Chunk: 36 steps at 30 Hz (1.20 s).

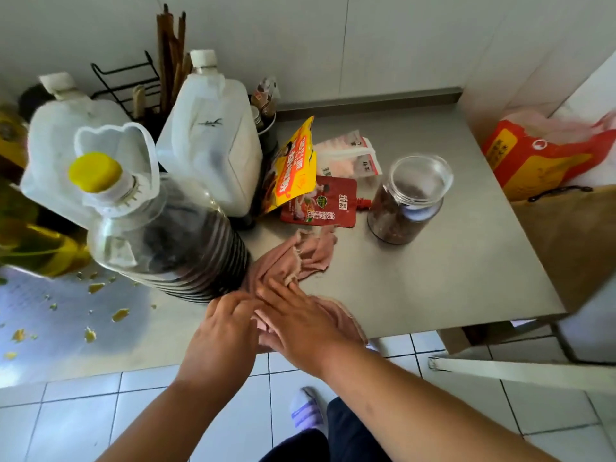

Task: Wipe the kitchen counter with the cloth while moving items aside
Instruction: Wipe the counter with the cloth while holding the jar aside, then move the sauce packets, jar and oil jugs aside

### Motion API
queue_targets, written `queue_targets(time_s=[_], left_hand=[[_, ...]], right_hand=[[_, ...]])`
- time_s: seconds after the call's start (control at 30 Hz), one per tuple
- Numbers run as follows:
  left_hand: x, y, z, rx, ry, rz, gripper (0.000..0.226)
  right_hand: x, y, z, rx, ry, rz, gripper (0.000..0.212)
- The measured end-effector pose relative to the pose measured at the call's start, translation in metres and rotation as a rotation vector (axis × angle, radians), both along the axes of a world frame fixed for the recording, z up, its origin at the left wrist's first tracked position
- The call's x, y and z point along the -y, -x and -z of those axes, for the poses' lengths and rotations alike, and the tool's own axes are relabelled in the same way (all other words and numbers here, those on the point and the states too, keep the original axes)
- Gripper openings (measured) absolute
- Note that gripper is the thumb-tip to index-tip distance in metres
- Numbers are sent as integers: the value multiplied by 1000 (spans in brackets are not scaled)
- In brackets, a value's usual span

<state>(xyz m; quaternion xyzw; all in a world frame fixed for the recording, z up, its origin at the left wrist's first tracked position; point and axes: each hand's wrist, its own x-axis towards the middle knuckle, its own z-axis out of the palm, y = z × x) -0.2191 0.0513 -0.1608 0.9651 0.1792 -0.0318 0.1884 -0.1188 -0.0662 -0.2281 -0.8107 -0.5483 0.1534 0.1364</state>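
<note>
Both forearms reach in from 6 o'clock, above a slippered foot (306,411) on the tiled floor. The right hand (300,323) lies flat, fingers straight, its grip wide and pressing down on the cloth (300,258). The left hand (221,323) sits just beside it at 9 o'clock with bent fingers at the cloth's edge; whether that grip pinches the fabric I cannot tell.

Crowding the cloth at 10 o'clock is a big dark bottle (173,241) with a yellow cap, its base touching the fabric. Behind it, toward 11 o'clock, stand a white jug (213,145) and a second white jug (53,155), with a wire rack (130,81) and chopsticks (170,55) against the wall. At 12 o'clock a red sachet (320,203) lies flat just beyond the cloth's far edge, a yellow pouch (293,168) leaning over it and a pale packet (350,155) behind. A glass jar (408,201) of dark contents stands at 1 o'clock, apart from the cloth. Yellow crumbs (120,315) are scattered at 9 o'clock. An orange bag (533,155) sits off the counter (450,271) at 2 o'clock.

That cloth is pink, thin and rumpled, with frayed edges, bunched in folds near the counter's front edge.
</note>
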Motion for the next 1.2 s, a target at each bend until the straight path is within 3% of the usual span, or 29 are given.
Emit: queue_targets(time_s=[0.17, 0.3, 0.47, 0.57, 0.73, 0.87, 1.0, 1.07, 1.2], left_hand=[[10, -12, 1, -1, 12, 41, 33], [26, -33, 1, 22, 10, 107, 28], [48, -57, 1, 37, 40, 194, 29], [58, -68, 0, 27, 60, 240, 31], [74, -87, -3, 21, 91, 270, 34], [84, -106, -3, 0, 147, 222, 34], [80, -125, -2, -36, 197, 104, 36], [77, -137, -4, -45, 222, 10, 43], [68, -156, -17, -34, 300, -155, 48]], right_hand=[[77, -24, 9, 41, 77, -90, 75], [143, -59, 8, 122, 154, 29, 77], [209, -89, -5, 162, 314, 275, 96], [246, -104, -8, 119, 337, 358, 83], [280, -136, 1, 140, 282, 756, 79], [248, -161, 9, 111, 256, 1071, 69], [201, -164, 4, 38, 114, 920, 67], [186, -162, -9, -98, -28, 831, 70], [170, -165, -44, -281, -221, 901, 110]])
